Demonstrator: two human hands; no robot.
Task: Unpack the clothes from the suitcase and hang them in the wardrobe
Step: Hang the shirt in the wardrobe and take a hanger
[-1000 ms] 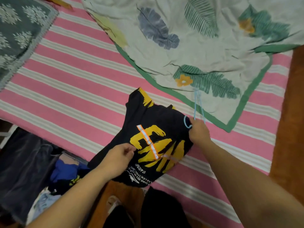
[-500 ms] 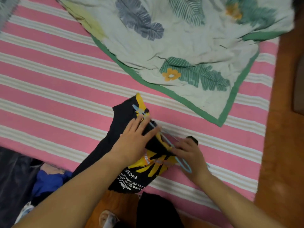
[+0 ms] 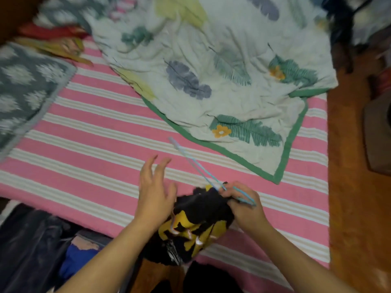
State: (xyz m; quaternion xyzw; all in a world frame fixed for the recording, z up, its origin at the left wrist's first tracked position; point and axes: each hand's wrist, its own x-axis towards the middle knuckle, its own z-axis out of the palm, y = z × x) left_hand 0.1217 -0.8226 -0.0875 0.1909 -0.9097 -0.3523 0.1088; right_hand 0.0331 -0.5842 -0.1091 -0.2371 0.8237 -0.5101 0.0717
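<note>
— Since half a second ago our left hand (image 3: 155,195) has come off the black T-shirt with the yellow print (image 3: 196,225); it now sits just left of the bunched cloth, fingers straight and spread wide, holding nothing.

— And the garment itself has changed — it lay flatter before, and now it is gathered into a heap at the near edge of the pink-and-white striped bedsheet (image 3: 95,149).

— Our right hand (image 3: 243,205) is curled round the thin light-blue wire hanger (image 3: 198,170) together with the top of the shirt. One arm of the hanger now sticks up and away to the left, free over the stripes.

— Where do we have room?

— Wide bare sheet lies ahead and to the left of our hands. Farther back, the white quilt with leaf print and green border (image 3: 232,85) covers the bed; its green corner comes near our right hand but stays apart from it. A grey patterned blanket (image 3: 27,87) fills the far left.

— On the right, the sheet's edge meets the brown wooden floor (image 3: 355,187).

— At lower left we see the open dark suitcase (image 3: 31,250) with blue clothing (image 3: 78,261) inside, just beside the bed's near edge.
</note>
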